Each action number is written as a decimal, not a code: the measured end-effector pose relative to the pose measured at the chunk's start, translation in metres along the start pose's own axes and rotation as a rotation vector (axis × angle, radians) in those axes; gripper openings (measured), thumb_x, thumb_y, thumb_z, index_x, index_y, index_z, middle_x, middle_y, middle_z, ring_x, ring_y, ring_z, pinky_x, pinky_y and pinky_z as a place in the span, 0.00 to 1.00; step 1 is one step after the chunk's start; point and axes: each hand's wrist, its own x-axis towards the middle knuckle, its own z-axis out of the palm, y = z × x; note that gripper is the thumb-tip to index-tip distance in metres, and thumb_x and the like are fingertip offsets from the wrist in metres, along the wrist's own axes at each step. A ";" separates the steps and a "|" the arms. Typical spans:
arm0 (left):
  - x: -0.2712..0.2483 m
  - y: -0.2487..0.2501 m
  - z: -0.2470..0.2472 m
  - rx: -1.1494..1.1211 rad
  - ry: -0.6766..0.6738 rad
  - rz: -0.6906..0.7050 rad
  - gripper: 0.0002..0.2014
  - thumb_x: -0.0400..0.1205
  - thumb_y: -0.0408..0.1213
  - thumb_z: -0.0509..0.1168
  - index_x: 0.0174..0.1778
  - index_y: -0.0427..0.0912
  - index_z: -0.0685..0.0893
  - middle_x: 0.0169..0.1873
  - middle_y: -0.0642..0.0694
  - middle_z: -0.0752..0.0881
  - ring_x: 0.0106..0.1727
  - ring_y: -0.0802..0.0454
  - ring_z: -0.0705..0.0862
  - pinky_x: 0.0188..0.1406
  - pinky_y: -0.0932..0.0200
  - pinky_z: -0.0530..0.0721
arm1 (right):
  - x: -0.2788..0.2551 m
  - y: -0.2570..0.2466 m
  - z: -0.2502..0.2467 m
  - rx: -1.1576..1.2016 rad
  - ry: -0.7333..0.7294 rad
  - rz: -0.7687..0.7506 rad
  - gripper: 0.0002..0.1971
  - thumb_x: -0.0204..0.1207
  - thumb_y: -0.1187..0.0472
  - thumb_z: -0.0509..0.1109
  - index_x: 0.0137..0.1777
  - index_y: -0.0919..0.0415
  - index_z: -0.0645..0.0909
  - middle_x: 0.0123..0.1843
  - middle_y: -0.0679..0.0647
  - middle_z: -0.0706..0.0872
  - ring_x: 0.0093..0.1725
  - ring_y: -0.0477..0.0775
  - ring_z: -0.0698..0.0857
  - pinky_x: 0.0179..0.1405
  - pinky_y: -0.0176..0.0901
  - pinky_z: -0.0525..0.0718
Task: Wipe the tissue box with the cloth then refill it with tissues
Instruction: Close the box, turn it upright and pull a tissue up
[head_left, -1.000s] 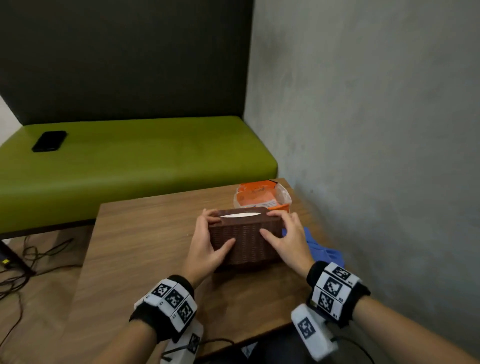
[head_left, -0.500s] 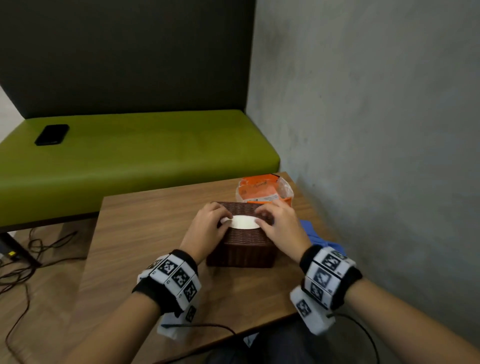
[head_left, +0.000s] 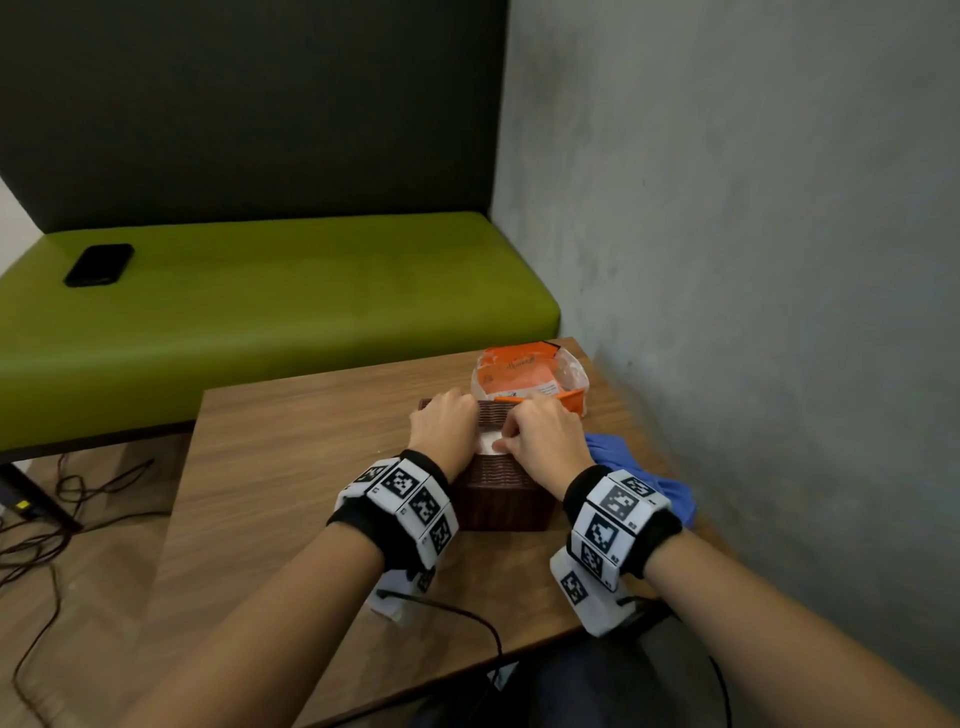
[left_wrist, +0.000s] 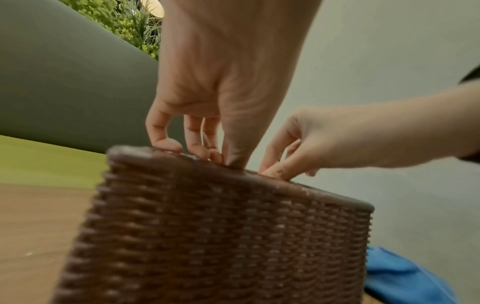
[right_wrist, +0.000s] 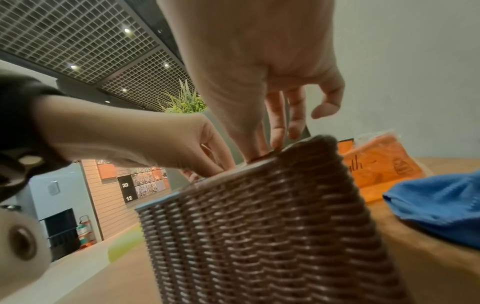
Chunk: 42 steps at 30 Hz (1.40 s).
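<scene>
Wooden table (head_left: 291, 467) by grey wall | brown woven tissue box (head_left: 498, 493) upright at my near edge | my left hand (head_left: 444, 428) rests curled fingertips on its top | my right hand (head_left: 540, 441) pinches white tissue (head_left: 487, 441) at its opening | blue cloth (head_left: 639, 478) just right of the box

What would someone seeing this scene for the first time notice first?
Both hands meet on top of the brown woven tissue box at the middle of the wooden table: the left hand and right hand have fingertips at its white opening. Beside the box on the right lies a crumpled blue cloth, and just behind it an orange tissue pack.
</scene>
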 end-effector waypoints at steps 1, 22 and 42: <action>0.001 0.002 0.001 0.039 -0.001 -0.007 0.08 0.79 0.30 0.62 0.52 0.35 0.83 0.58 0.38 0.81 0.61 0.38 0.80 0.56 0.40 0.82 | 0.001 -0.001 0.000 -0.019 -0.023 0.007 0.13 0.71 0.54 0.75 0.50 0.62 0.85 0.58 0.59 0.81 0.62 0.62 0.77 0.58 0.60 0.79; -0.007 -0.029 0.001 -0.427 0.093 0.201 0.02 0.82 0.34 0.62 0.46 0.41 0.74 0.45 0.39 0.87 0.46 0.44 0.84 0.46 0.55 0.82 | 0.003 0.007 -0.007 0.112 0.065 -0.214 0.04 0.80 0.61 0.61 0.49 0.62 0.73 0.43 0.62 0.86 0.44 0.66 0.84 0.43 0.58 0.80; -0.004 -0.040 -0.004 -0.526 0.163 0.142 0.12 0.75 0.25 0.68 0.52 0.37 0.89 0.48 0.39 0.91 0.48 0.50 0.87 0.55 0.59 0.85 | 0.007 0.026 -0.003 0.242 0.001 -0.153 0.09 0.70 0.59 0.75 0.43 0.65 0.85 0.48 0.61 0.86 0.52 0.56 0.81 0.48 0.41 0.75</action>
